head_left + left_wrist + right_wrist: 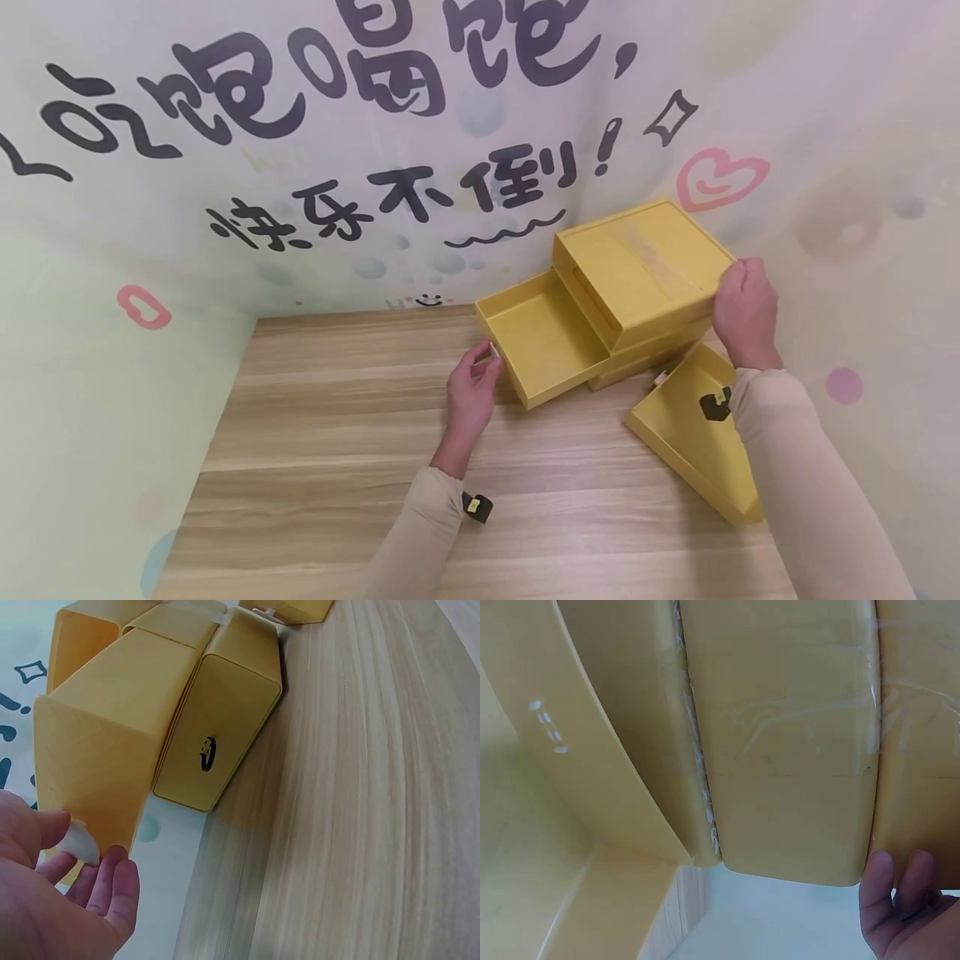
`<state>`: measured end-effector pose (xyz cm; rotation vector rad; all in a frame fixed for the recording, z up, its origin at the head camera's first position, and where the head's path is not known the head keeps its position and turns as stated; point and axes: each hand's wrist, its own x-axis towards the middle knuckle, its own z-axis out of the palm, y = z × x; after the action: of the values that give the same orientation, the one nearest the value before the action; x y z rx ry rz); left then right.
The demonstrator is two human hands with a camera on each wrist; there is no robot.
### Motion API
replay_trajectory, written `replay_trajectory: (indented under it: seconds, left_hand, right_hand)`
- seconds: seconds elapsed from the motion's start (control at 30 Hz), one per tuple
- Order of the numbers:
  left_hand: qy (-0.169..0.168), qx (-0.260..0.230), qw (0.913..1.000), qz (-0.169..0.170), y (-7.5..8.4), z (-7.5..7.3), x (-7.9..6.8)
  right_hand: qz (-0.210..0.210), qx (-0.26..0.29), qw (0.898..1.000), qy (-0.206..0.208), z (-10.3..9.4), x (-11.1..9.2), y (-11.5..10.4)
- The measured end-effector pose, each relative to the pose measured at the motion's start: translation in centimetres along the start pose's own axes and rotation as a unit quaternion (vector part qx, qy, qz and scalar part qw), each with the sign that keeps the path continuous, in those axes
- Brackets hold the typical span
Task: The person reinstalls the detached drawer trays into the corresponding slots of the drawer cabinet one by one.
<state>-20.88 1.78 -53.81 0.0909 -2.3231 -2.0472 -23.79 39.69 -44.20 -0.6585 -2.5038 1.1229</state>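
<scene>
A yellow drawer cabinet (645, 267) of stacked units stands on the wooden table. One bare drawer (566, 386) is pulled partway out below the top unit. My left hand (472, 387) is at its front, pinching a white knob (79, 844) between thumb and fingers. At the cabinet's far right corner, my right hand (746, 312) grips the top unit's edge. In the right wrist view, its fingers (877, 889) bend against the unit's taped side. A separate yellow drawer (675, 462) lies on the table beside the cabinet, partly hidden by the right forearm.
A printed wall covering (375, 267) with dark lettering rises behind the table (337, 400) and continues on both sides. The cabinet stands close to the back wall. A lower closed drawer front (225, 727) bears a small dark mark.
</scene>
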Motion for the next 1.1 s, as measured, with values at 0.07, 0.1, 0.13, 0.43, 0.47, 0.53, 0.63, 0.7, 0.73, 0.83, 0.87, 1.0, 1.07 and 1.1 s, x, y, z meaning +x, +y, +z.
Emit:
replay_trajectory:
  seconds: [0.07,0.1,0.13,0.43,0.47,0.53,0.63,0.7,0.73,0.83,0.87,1.0,1.07,1.1]
  left_hand:
    - [-0.001,0.0,1.0,0.0,-0.1,0.0,0.0]
    - [0.0,0.001,1.0,0.0,-0.1,0.0,0.0]
    - [0.001,0.001,1.0,0.001,0.0,0.0,0.1]
    - [0.005,0.007,1.0,0.0,0.1,0.2,0.1]
    - [0.005,0.006,1.0,0.0,0.2,0.2,0.1]
    - [0.005,0.002,1.0,0.001,0.3,0.3,0.1]
    - [0.004,-0.002,1.0,0.0,0.4,0.4,0.1]
    - [0.002,-0.005,1.0,-0.001,0.4,0.4,0.2]
    - [0.001,-0.006,1.0,-0.003,0.4,0.5,0.2]
    - [0.0,-0.011,0.9999,-0.008,0.2,0.6,0.3]
    - [0.0,-0.01,0.9999,-0.01,0.2,0.7,0.4]
    - [0.002,-0.008,0.9999,-0.013,0.0,1.0,0.5]
    - [0.001,-0.01,0.9999,-0.013,0.0,1.1,0.5]
    - [0.001,-0.013,0.9998,-0.012,-0.1,1.2,0.5]
  right_hand:
    - [-0.002,0.0,1.0,0.002,0.0,0.0,0.0]
    - [-0.002,0.001,1.0,0.003,0.0,0.0,-0.1]
    - [-0.003,0.002,1.0,0.003,0.0,0.0,-0.1]
    - [-0.001,0.003,1.0,0.006,0.0,0.0,0.0]
    - [-0.001,0.003,1.0,0.006,0.0,0.0,0.0]
    - [0.0,0.003,1.0,0.006,0.0,0.0,0.0]
    - [0.001,0.004,1.0,0.005,0.0,0.0,0.0]
    - [0.002,0.004,1.0,0.003,0.0,0.0,0.0]
    - [0.003,0.005,1.0,0.002,0.0,0.0,0.0]
    - [0.005,0.006,1.0,0.0,0.0,-0.1,-0.1]
    - [0.005,0.006,1.0,-0.001,0.0,-0.1,-0.1]
    - [0.006,0.005,1.0,-0.003,0.0,-0.1,-0.1]
    - [0.005,0.005,1.0,-0.002,0.0,-0.1,-0.1]
    - [0.005,0.005,1.0,-0.002,0.0,-0.1,-0.1]
